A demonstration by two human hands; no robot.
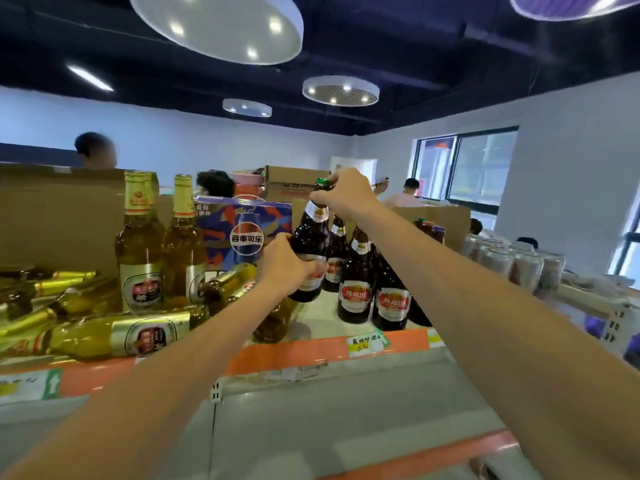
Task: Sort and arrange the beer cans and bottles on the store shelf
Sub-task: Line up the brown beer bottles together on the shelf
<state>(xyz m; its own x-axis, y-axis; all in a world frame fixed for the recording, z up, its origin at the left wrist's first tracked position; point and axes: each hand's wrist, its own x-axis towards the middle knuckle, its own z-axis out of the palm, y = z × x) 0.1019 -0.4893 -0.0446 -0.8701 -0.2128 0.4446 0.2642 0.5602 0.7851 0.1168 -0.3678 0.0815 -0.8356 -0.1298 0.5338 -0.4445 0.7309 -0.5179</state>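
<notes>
Forearms nearest. Left hand (287, 268) fingers wrap brown bottle (313, 233) body; right hand (346, 194) fingers curl round its neck. Bottle mid-shelf (277, 355), axis near upright, top toward 1 o'clock. Brown row (356, 289) at 4 o'clock, nearer right hand.

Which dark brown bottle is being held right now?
The leftmost dark bottle: left hand grips its body, right hand grips its neck. The other dark bottles stand on the shelf, unheld.

A Pepsi carton (246, 223) was flanked by brown cardboard boxes (59, 216). Round ceiling lamps (221, 26) were lit overhead, and a dark-framed window (464, 164) was set in the far wall.
</notes>
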